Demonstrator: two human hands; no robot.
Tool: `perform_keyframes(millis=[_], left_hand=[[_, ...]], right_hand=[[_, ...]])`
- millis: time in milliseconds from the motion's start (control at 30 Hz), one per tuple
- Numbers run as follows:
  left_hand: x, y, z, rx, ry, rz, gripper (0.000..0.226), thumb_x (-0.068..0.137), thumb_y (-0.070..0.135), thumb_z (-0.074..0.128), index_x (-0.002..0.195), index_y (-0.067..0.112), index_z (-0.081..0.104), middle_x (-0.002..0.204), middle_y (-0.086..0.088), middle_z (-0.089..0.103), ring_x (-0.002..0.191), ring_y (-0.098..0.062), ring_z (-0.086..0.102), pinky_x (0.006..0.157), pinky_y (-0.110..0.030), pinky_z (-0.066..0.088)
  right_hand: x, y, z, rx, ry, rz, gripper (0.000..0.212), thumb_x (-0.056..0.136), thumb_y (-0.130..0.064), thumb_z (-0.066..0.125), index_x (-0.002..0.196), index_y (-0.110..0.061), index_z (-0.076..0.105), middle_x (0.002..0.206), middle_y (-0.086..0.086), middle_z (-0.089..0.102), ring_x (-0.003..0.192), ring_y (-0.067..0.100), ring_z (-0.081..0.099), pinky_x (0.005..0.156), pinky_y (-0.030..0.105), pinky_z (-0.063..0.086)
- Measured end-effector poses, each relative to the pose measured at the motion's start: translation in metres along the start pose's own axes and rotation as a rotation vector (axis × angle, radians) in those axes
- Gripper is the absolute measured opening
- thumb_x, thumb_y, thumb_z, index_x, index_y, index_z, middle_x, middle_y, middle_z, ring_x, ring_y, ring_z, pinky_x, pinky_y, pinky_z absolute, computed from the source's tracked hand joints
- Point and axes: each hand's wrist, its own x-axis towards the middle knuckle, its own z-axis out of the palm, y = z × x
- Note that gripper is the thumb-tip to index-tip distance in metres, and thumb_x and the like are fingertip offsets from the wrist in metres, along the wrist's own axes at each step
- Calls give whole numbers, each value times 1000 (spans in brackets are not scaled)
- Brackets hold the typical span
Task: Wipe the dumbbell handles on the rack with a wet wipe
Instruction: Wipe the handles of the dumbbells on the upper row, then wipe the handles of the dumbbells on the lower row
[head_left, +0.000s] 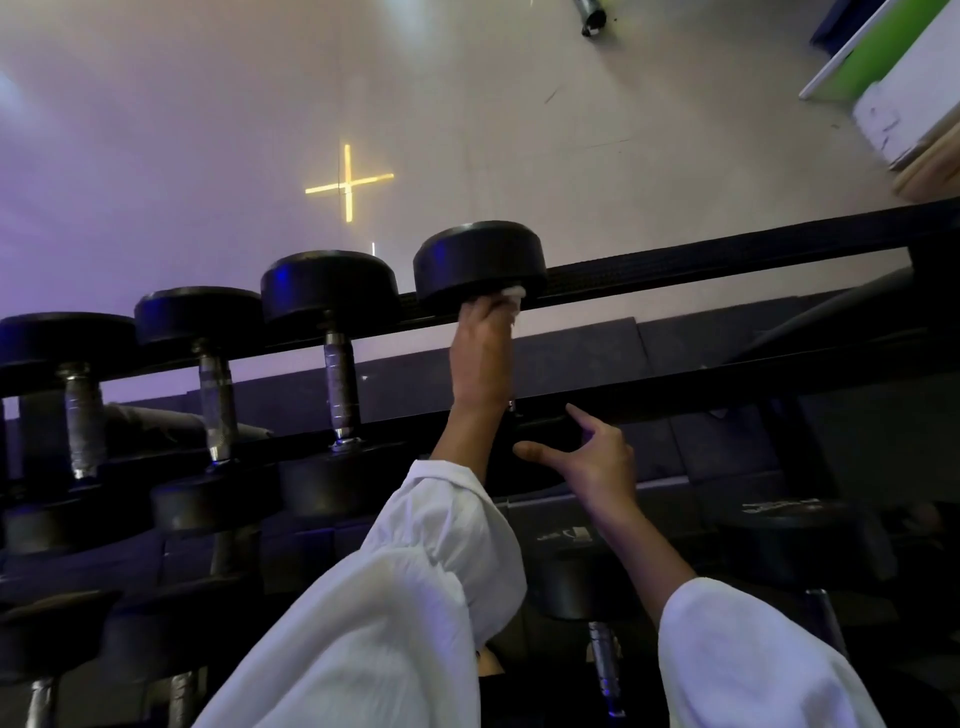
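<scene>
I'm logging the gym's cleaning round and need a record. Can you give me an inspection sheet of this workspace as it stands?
Surface: black rack, top tier holding four dumbbells, more on lower tiers.
Job's things: white wet wipe on the handle of the rightmost dumbbell, at its far end; three knurled handles to its left are bare.
Clutter: nothing seen.
Hands: left hand grips the wipe round that handle; right hand by the near rail, thumb and forefinger spread, contact unclear.
Cables: nothing seen.
Surroundings: pale floor with a yellow cross; green-and-white panel top right.
</scene>
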Motion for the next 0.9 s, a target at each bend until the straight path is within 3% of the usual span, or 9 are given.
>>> perform_keyframes(millis=[100,300,367,433,533,600,667,800,900], left_hand=[[-3,2,-8,-277,105,-309,12,84,3,61,91,7,70,96,-7,64,89,-18,57,70,-14,38],[-4,9,-11,-480,193,-470,12,83,1,61,84,14,63,88,4,60,80,-2,56,71,-9,44],[-3,3,-10,-504,231,-584,13,83,-1,60,85,11,64,88,4,61,79,-5,57,69,-8,43],[0,-9,-5,-554,233,-786,13,83,-3,58,89,6,65,85,-1,64,79,-14,60,70,-17,48],[9,-22,3,-1161,15,-1175,14,88,0,50,90,-2,63,70,-9,69,64,-19,66,62,-26,53],[14,-25,4,-1468,-74,-1304,20,92,8,44,87,1,61,66,-11,70,61,-19,68,65,-26,52],[14,-23,0,-1458,-80,-1265,18,92,5,46,84,4,62,68,-11,70,63,-20,68,69,-27,51],[4,-25,-26,-1133,18,-1020,26,83,-13,51,80,10,62,75,-6,62,66,-13,60,61,-21,52],[0,-20,-57,-1068,-113,-885,26,84,-12,50,80,11,62,76,-4,63,67,-10,61,61,-18,52]], right_hand=[[0,0,0,15,-1,-5,90,63,-38,82,140,-17,40,140,10,47,133,25,38,101,36,40],[2,3,1,22,6,1,91,62,-38,82,140,-18,40,141,10,46,133,26,38,99,37,42],[2,3,2,33,3,4,91,61,-38,83,140,-18,40,141,10,46,134,26,37,100,38,41],[2,5,1,46,4,0,92,60,-38,84,139,-18,41,140,9,47,134,25,37,102,39,40],[4,7,2,56,6,-2,93,57,-39,85,138,-19,43,139,9,48,133,24,38,103,38,39],[6,8,2,58,5,-3,93,57,-38,84,138,-19,43,140,9,47,134,23,37,103,38,39],[6,9,2,54,-3,-9,93,57,-39,84,138,-20,42,140,8,47,134,23,36,104,38,39],[6,10,1,47,-18,-14,94,57,-41,84,138,-19,43,140,9,47,134,25,36,105,42,39],[5,10,0,75,-34,-24,92,60,-37,84,139,-16,41,141,10,45,135,26,34,108,43,36]])
